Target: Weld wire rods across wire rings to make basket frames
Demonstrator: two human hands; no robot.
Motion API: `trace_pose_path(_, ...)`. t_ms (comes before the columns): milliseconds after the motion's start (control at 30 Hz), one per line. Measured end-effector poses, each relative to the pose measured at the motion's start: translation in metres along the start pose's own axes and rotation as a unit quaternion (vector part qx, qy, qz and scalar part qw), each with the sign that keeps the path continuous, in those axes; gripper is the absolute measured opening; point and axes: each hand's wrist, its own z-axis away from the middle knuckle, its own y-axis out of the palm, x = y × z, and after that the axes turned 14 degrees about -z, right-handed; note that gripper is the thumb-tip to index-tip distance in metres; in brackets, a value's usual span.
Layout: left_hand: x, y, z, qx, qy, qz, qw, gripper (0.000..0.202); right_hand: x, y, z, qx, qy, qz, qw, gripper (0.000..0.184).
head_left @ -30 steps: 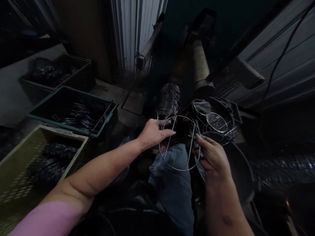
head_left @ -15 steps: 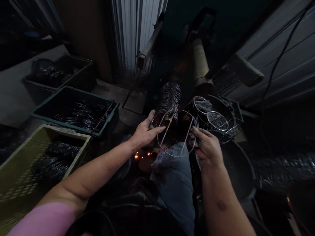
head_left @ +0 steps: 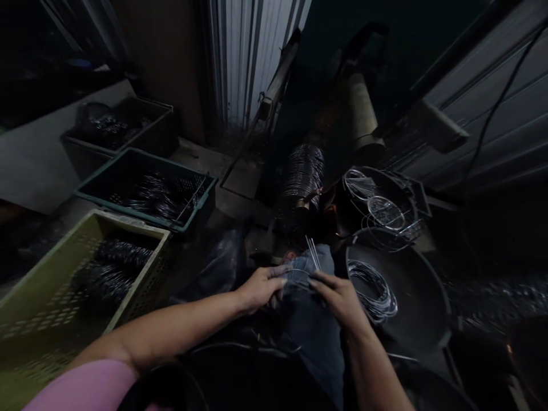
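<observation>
My left hand [head_left: 263, 287] is closed, thumb and fingers pinching the left side of a thin wire ring [head_left: 295, 270] low over my lap. Several short straight metal rods [head_left: 313, 254] stick up from my right hand [head_left: 336, 294], whose fingers are closed on them and reach the ring's right side. The ring's lower part is dark and hard to make out. Ahead of my hands, a thick stack of wire rings [head_left: 303, 171] hangs around a machine arm with a brass-coloured tip [head_left: 302, 204]. A copper-coloured tip [head_left: 317, 192] sits beside it.
Right of my hand, a dark round basin [head_left: 422, 297] holds a bundle of wire rings [head_left: 374, 291]. Behind it, another container holds wire frames [head_left: 385, 212]. On the left stand a yellow crate [head_left: 38, 274], a green crate [head_left: 103, 201] and a grey crate [head_left: 83, 149], with metal pieces inside.
Both hands have drawn back and down from the machine toward my lap. The ring with crossbars is no longer between them; a plain-looking ring is. The orange sparks below are gone.
</observation>
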Motion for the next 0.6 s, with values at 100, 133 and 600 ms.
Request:
trace_pose_path(100, 0.012, -0.003, 0.004, 0.036, 0.036, -0.13, 0.99, 0.041, -0.02, -0.013, 0.028, -0.066, 0.032, 0.005, 0.997, 0.032)
trace_pose_path(133, 0.014, -0.006, 0.008, 0.048, 0.042, -0.166, 0.984, 0.037, -0.025, -0.017, 0.034, -0.095, 0.035, 0.006, 0.995, 0.034)
trace_pose_path(600, 0.016, -0.011, 0.044, 0.065, 0.109, -0.286, 0.95, 0.064, -0.031, -0.038, 0.062, -0.168, 0.01, -0.296, 0.94, 0.039)
